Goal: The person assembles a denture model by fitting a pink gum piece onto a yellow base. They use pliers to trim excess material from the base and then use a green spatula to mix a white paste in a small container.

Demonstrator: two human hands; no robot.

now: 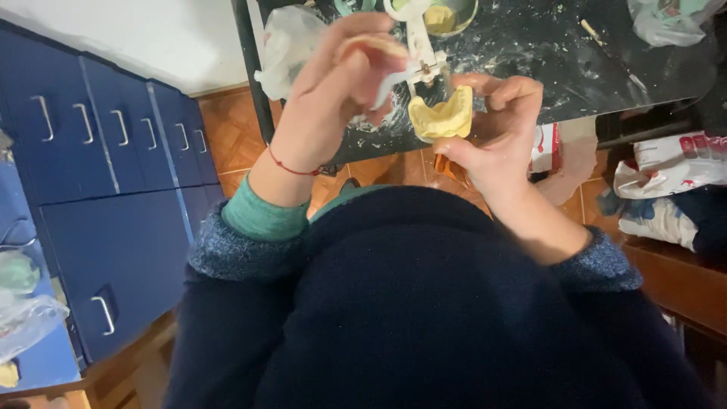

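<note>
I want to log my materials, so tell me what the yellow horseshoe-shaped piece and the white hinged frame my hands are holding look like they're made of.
The yellow horseshoe-shaped cast in the right hand looks like dental stone or plaster: matte, chalky, opaque, with rough edges. The white hinged frame, steadied by the left hand, looks like smooth moulded plastic with a slight sheen, though painted metal can't be ruled out; a small metal-looking screw shows at its joint.

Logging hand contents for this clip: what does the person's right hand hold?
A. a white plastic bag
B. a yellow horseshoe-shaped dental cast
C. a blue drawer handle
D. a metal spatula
B: the right hand pinches the yellow dental cast between thumb and fingers, next to the white hinged frame by the left hand.
</note>
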